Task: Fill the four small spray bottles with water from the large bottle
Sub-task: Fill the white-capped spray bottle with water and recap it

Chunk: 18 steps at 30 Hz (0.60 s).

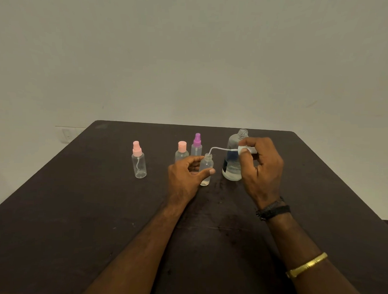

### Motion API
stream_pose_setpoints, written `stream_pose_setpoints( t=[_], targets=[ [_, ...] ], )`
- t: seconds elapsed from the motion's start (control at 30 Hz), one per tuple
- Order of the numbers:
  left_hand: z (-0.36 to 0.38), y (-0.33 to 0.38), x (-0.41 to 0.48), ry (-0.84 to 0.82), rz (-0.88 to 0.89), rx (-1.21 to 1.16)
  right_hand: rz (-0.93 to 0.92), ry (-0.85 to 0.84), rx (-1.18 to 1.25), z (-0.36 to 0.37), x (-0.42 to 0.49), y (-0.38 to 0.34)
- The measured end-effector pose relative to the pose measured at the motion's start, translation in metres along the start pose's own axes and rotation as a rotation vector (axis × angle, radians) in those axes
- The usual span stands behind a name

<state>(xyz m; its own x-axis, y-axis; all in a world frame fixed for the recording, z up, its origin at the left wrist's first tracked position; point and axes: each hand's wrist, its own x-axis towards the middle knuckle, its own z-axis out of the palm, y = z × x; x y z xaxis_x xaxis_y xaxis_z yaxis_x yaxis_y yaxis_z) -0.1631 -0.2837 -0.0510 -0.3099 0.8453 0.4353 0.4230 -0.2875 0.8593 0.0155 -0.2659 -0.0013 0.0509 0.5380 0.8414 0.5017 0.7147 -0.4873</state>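
My left hand (pixel 185 175) grips an uncapped small clear bottle (pixel 206 167) standing on the dark table (pixel 76 208), with a little water at its bottom. My right hand (pixel 260 169) pinches a white spray head (pixel 247 149); its thin tube (pixel 219 148) curves left, the tip at the bottle's open mouth. Just behind my right hand stands the large clear bottle (pixel 233 157), uncapped and holding water. Three more small bottles stand capped: a pink-sprayer bottle (pixel 138 160) at left, a pink-capped bottle (pixel 181 152) and a purple-sprayer bottle (pixel 197 146) behind my left hand.
A plain wall rises behind the table's far edge, with a wall socket (pixel 67 135) at the left. The table's near half is bare dark surface with faint wet marks (pixel 220 191) in front of the held bottle.
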Motion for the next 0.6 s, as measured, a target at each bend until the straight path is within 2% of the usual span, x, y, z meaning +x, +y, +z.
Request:
stream_pose_setpoints(
  t=[0.3, 0.6],
  targets=[
    [0.001, 0.001, -0.002, -0.037, 0.022, -0.007, -0.005, -0.065, 0.052, 0.009, -0.002, -0.006],
    [0.002, 0.002, -0.002, -0.062, 0.036, -0.032, 0.014, -0.242, 0.092, 0.023, -0.003, -0.002]
  ],
)
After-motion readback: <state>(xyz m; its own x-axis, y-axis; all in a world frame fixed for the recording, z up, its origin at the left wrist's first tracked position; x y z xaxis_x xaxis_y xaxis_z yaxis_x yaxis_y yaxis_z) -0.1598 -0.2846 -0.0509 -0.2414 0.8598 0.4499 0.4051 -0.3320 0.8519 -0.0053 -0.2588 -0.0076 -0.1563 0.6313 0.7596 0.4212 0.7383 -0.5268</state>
